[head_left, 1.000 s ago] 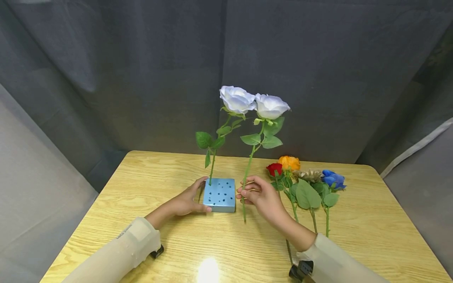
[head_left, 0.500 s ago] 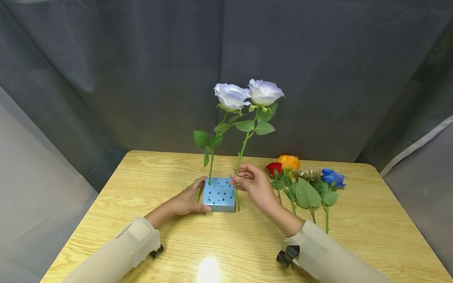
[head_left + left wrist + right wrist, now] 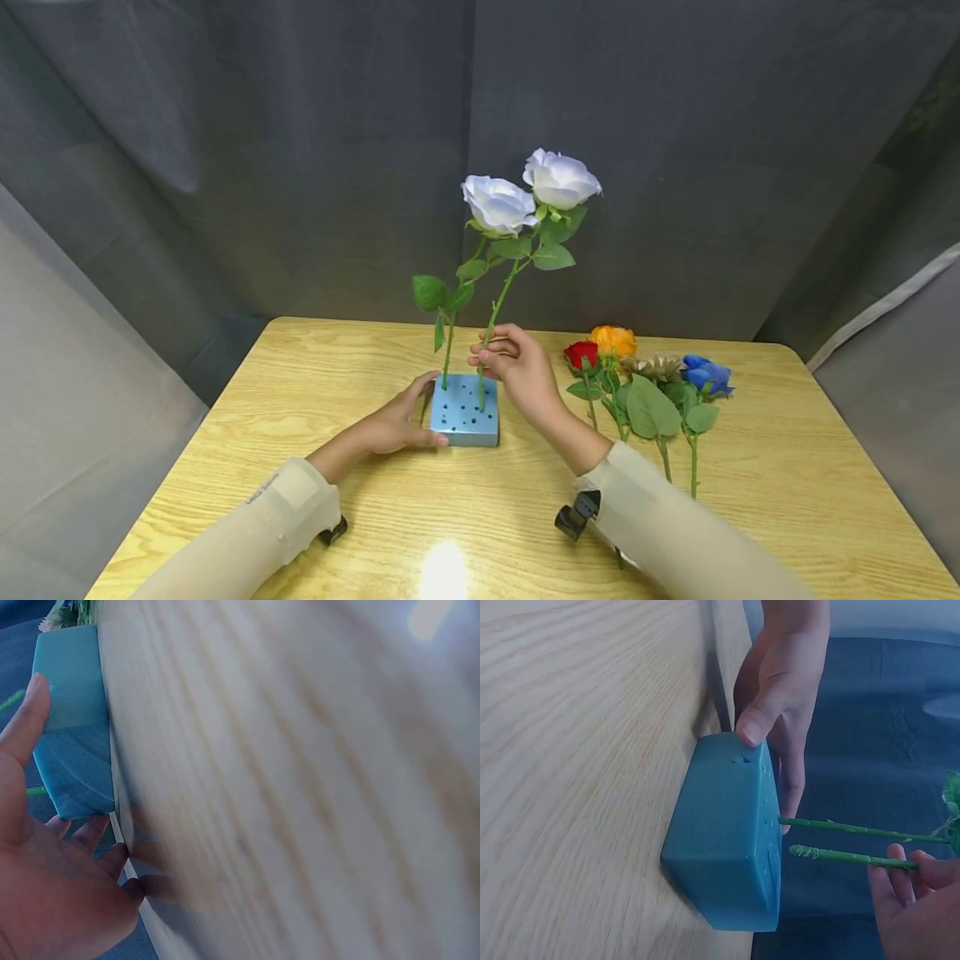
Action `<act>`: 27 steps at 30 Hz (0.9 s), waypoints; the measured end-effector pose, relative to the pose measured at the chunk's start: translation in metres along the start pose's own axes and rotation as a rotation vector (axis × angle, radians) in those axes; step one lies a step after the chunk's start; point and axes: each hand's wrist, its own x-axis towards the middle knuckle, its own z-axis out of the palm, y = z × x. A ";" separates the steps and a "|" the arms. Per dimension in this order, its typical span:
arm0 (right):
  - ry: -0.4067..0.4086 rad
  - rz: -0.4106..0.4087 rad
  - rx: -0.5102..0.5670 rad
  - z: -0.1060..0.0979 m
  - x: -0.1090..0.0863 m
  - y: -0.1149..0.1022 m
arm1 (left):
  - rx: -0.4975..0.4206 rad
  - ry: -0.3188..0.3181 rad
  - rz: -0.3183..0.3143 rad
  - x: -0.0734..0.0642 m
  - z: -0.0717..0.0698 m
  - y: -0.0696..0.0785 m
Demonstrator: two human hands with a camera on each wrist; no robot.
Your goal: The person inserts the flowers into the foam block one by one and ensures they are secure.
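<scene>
A light blue block [image 3: 463, 438] with several small holes in its top sits on the table. My left hand [image 3: 390, 427] grips its left side, the thumb at the near corner and the fingers round the back. One white rose [image 3: 498, 205] stands in the block's back-left hole, leaning slightly right. My right hand [image 3: 525, 379] pinches the stem of a second white rose [image 3: 561, 179] over the block, its bloom tilted right. In the right wrist view, this rose's stem [image 3: 832, 856] ends just short of the block's holed face, with a small gap between them.
To the right on the wooden table [image 3: 780, 467] lie a red rose [image 3: 582, 356], an orange flower [image 3: 613, 341], a beige flower [image 3: 656, 368] and a blue rose [image 3: 707, 376], stems toward me. A dark curtain [image 3: 300, 167] hangs behind the table.
My right hand has carried the second white rose left and away from me, from beside the block to over its top. My left hand has stayed on the block.
</scene>
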 end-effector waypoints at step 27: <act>0.124 -0.092 0.054 0.021 0.022 0.018 | -0.008 0.003 0.005 0.000 0.000 -0.003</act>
